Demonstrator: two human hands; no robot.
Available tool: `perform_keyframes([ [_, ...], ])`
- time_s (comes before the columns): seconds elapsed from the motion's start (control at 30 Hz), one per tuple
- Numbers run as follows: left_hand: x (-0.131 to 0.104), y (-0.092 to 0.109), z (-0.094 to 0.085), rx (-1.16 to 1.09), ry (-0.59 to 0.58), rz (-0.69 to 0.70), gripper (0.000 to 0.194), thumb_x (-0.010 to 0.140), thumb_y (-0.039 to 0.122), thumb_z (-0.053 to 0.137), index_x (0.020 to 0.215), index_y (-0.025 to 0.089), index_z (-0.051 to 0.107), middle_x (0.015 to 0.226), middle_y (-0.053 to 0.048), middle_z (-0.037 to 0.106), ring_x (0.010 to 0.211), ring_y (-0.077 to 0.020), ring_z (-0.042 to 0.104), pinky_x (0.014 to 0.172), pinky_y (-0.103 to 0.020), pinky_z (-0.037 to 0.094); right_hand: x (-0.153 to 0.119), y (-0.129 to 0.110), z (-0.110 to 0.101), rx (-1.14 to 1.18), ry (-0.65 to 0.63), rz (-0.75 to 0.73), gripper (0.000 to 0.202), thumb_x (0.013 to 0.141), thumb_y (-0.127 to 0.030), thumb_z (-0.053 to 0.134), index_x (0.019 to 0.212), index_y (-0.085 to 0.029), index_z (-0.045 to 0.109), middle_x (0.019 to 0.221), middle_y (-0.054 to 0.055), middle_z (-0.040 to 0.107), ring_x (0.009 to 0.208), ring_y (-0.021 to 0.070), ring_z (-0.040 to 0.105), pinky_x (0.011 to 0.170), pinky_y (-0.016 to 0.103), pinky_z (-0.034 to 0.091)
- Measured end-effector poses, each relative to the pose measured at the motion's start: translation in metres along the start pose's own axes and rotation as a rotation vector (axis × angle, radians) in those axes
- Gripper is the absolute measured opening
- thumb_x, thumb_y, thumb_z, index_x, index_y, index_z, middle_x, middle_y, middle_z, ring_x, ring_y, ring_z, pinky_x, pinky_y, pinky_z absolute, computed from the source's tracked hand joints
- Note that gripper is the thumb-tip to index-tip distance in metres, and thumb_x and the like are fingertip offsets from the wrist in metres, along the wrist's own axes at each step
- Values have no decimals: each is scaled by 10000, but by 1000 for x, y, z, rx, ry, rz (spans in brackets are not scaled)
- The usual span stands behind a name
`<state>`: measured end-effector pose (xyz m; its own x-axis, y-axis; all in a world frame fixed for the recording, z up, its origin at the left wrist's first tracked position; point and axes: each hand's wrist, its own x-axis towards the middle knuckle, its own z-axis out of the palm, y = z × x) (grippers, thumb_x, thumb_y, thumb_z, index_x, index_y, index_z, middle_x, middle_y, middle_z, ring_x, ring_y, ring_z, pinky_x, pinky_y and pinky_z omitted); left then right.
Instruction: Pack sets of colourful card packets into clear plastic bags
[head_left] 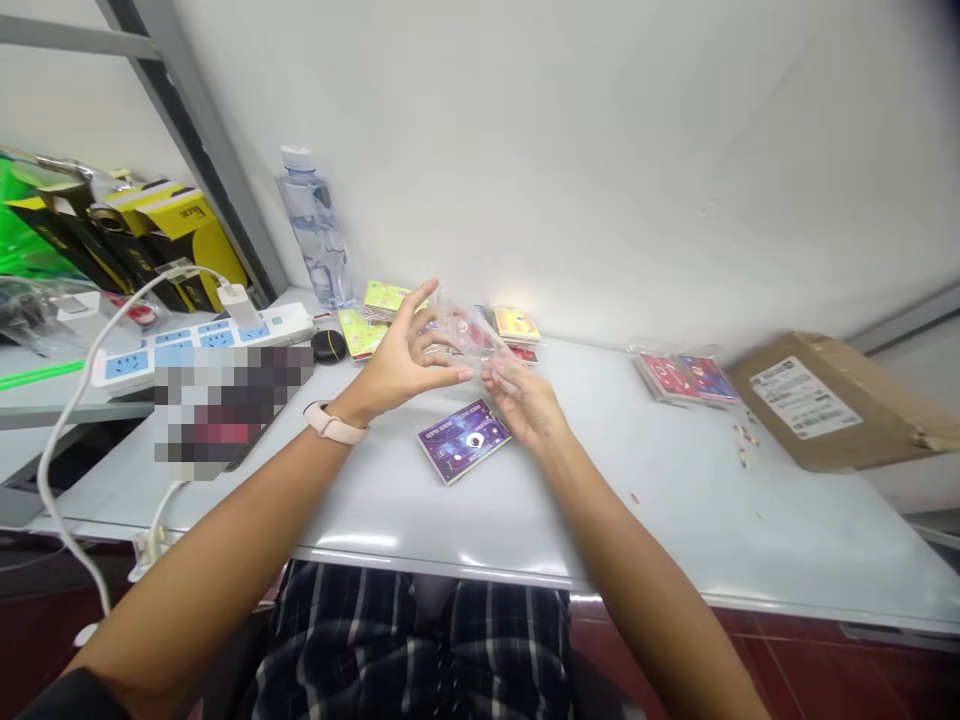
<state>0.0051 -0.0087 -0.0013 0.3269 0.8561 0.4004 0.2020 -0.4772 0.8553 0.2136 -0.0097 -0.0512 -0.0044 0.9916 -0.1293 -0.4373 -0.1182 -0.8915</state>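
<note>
A clear plastic bag is held up over the table in the fingers of my right hand. Beside it on the left, my left hand has its thumb and fingers spread apart; whether a fingertip touches the bag is unclear. Below both hands, a purple card pack with an eye design lies flat on the table. Behind the hands are green-yellow card packs and a yellow card pack, partly covered by the bag and my hands.
A water bottle stands at the wall, with a small black round object near it. At left are a power strip, white cables and a pixelated item. Bagged card packs and a cardboard box are at right.
</note>
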Motion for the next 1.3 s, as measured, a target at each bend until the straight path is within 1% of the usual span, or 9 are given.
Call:
perform_keyframes([
  [0.2,-4,5,6,-48,-2,-30,884,924,532,762,1606,277,261,1541,-177,579,1218,-278,734,965,-467,674,-3,1,3,40,-4,46,273,636,-164,924,859,-198,771,846,45,803,797,192,769,888,336,680],
  [0.37,-2,6,2,-181,108,-9,752,777,530,905,1347,215,529,1410,-169,664,1203,-332,736,1005,-524,655,-4,-5,4,117,66,41,259,642,-82,886,811,-196,727,815,31,798,793,187,786,868,315,693],
  [0.53,2,3,-3,-258,199,2,722,713,456,969,1266,217,572,1342,-141,699,1249,-332,701,994,-500,654,-2,-9,3,173,155,64,316,669,15,843,819,-202,669,761,6,757,781,176,780,829,297,701],
  [0.67,4,0,-9,-341,246,-6,707,715,408,970,1264,230,562,1353,-126,695,1103,-265,743,914,-440,671,-1,-13,2,198,200,99,279,733,23,784,820,-198,639,728,-6,722,693,127,732,706,211,672],
  [0.8,5,-2,-11,-427,222,-22,709,712,378,968,1276,247,558,1381,-115,676,1021,-222,749,881,-422,669,-4,-21,2,211,161,181,198,897,-132,708,758,-194,581,609,-32,617,452,66,525,369,128,428],
  [0.93,5,0,-10,-520,176,-30,664,711,294,966,1251,256,582,1340,-87,700,1019,-198,732,853,-370,653,-9,-27,5,179,75,310,524,1040,-463,613,628,-220,400,474,-84,396,333,33,235,283,144,187],
  [1.1,3,5,-8,-545,139,-42,662,723,274,960,1263,249,577,1349,-85,695,1005,-199,739,864,-377,640,-16,-31,12,47,-58,323,729,905,-839,591,590,-234,334,477,-82,352,354,26,191,306,169,138],
  [1.2,3,4,-8,-550,112,-39,663,732,289,955,1276,248,577,1375,-99,681,1061,-234,740,899,-422,641,-19,-32,15,22,-98,222,746,841,-881,629,595,-235,347,495,-86,353,372,30,185,327,183,139],
  [1.3,3,3,-7,-576,90,-58,684,730,294,955,1297,254,575,1376,-106,683,1110,-261,738,938,-457,638,-20,-31,13,-3,-113,77,718,799,-787,765,607,-237,346,511,-98,335,391,34,197,353,189,169],
])
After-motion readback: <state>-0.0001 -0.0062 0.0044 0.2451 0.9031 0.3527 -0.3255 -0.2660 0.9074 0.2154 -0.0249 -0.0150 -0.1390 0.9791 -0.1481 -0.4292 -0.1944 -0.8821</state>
